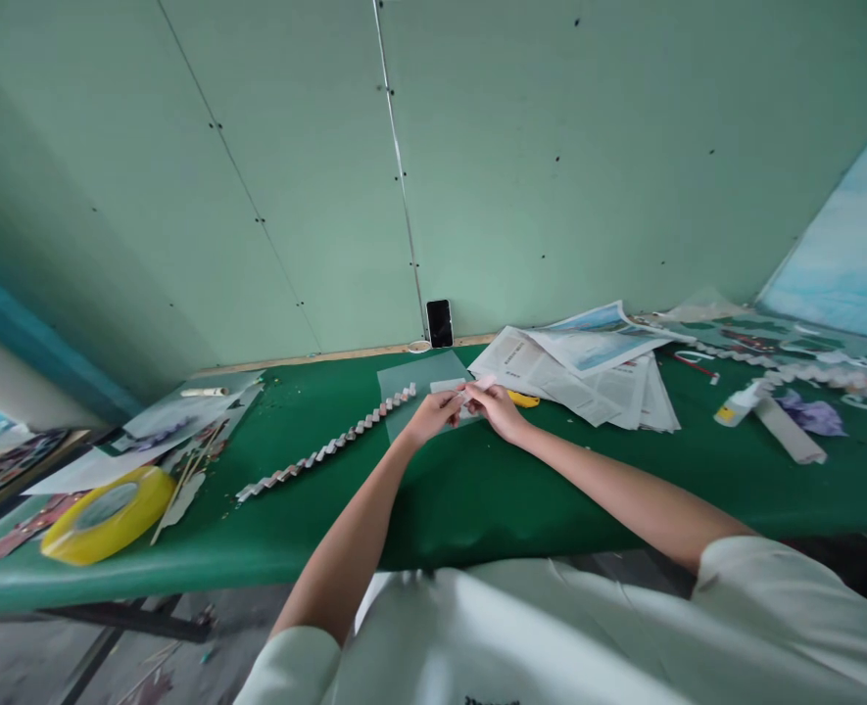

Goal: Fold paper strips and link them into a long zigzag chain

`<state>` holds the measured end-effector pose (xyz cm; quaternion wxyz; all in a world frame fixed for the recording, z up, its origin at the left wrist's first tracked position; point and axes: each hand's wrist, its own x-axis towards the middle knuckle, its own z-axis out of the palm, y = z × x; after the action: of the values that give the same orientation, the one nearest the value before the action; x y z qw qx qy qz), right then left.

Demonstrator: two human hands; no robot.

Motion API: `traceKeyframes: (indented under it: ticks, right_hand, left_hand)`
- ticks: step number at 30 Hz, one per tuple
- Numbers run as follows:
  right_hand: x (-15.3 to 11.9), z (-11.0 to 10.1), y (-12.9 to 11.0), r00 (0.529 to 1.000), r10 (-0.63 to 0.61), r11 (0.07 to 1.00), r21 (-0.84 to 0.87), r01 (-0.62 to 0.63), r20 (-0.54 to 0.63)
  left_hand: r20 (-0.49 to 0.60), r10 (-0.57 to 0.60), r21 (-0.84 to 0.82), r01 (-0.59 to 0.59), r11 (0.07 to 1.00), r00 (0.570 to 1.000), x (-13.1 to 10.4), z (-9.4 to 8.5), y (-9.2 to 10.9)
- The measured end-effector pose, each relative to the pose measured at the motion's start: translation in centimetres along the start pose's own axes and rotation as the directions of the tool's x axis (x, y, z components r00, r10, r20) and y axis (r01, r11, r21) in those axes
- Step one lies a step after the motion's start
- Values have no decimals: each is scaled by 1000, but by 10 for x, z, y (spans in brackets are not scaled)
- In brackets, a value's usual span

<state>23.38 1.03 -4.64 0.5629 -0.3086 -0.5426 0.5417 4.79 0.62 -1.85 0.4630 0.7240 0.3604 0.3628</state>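
Observation:
My left hand [434, 415] and my right hand [499, 411] meet over the table, fingers pinched together. Between their fingertips is a small pale paper strip [486, 381], mostly covered by the fingers. Under and behind them lies a translucent sheet [402, 378] with a white piece of paper on it. To the left, a zigzag chain of folded paper [330, 448] stretches diagonally, its far end on the sheet. A yellow-handled tool [524, 399], perhaps a cutter, lies just right of my right hand, partly hidden.
Newspaper sheets [595, 377] are piled at right. A phone [439, 323] leans against the wall. At far left sit a yellow tape roll [143, 494] and thin sticks [190, 480]. A glue bottle [736, 405], purple cloth or paper [811, 413] and another folded chain [819, 374] lie far right.

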Motion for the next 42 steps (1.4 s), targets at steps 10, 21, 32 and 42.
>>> traceKeyframes:
  ticks: [10,21,32,42]
  right_hand:
    - [-1,0,-1,997,-69,988,-137,65,-30]
    - [-3,1,-5,996,-81,987,-139,77,-22]
    - [0,-1,-7,997,-20,991,-130,28,68]
    - [2,-10,-6,998,-10,997,-79,15,57]
  left_hand:
    - [25,-33,-137,36,990,999,-2,2,1]
    - [104,-75,-292,102,951,992,-3,4,6]
    - [134,-76,-313,115,943,988,-3,4,5]
    - [178,-135,-379,194,905,975,-4,1,6]
